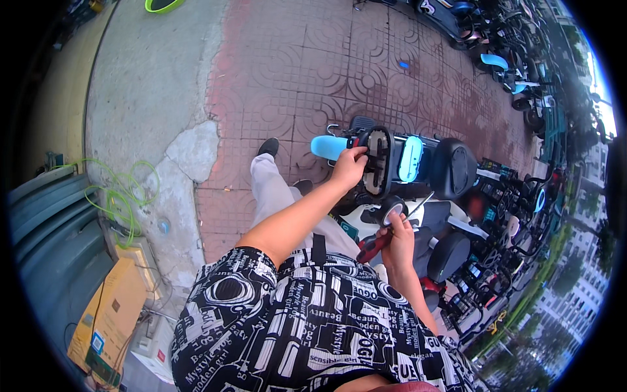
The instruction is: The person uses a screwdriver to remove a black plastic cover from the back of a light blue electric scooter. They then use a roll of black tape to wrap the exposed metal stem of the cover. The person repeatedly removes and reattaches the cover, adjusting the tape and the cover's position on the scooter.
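My left hand pinches the edge of a dark upright oblong scooter part with a pale inner rim, beside a light-blue fender and a light-blue panel. Below it, my right hand grips a roll of black tape together with a red-and-black tool handle; whether the thin metal shaft pointing up beside them belongs to that tool is unclear. A black scooter seat is to the right.
Parked scooters line the upper right and right side of the tiled pavement. At left are a concrete strip, coiled green hose, a cardboard box and grey stacked panels. A green basin sits at top left.
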`<state>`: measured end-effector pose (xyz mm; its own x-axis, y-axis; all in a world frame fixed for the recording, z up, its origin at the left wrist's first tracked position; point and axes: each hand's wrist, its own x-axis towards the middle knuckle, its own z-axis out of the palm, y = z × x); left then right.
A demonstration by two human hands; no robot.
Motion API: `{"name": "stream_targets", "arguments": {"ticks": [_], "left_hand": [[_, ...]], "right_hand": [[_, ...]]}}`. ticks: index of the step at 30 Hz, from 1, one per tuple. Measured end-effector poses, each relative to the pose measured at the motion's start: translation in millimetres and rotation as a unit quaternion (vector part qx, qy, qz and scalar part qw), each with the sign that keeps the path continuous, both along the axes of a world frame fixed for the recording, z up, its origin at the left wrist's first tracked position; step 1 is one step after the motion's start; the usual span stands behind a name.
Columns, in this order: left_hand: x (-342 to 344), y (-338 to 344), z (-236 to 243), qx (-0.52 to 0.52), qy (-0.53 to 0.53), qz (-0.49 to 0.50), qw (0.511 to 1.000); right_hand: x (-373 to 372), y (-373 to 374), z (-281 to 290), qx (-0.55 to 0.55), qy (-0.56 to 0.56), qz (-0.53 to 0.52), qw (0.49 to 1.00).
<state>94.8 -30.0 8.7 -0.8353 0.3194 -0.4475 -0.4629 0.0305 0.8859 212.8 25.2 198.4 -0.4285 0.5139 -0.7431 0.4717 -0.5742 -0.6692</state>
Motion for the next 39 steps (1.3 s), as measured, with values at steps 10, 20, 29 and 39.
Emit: {"name": "stream_targets", "arguments": {"ticks": [10, 20, 29, 39], "left_hand": [[-4.7, 8.6, 26.9, -0.012, -0.041, 0.029, 0.999], [-30.2, -10.3, 64.1, 0.121, -0.236, -0.046, 0.963], [-43.0, -14.4, 73.8, 0.08, -0.22, -0.103, 0.967], [-40.6, -4.2, 43.5, 0.044, -0.092, -0.181, 0.978]], "right_hand": [[5.3, 9.6, -6.4, -0.001, 0.001, -0.002, 1.0], [-0.3, 11.2, -1.1, 0.002, 0.006, -0.001, 1.0], [1.5, 8.9, -1.9, -0.001, -0.004, 0.0, 1.0], [-7.4, 5.9, -1.1, -0.004, -0.001, 0.013, 1.0]]}}
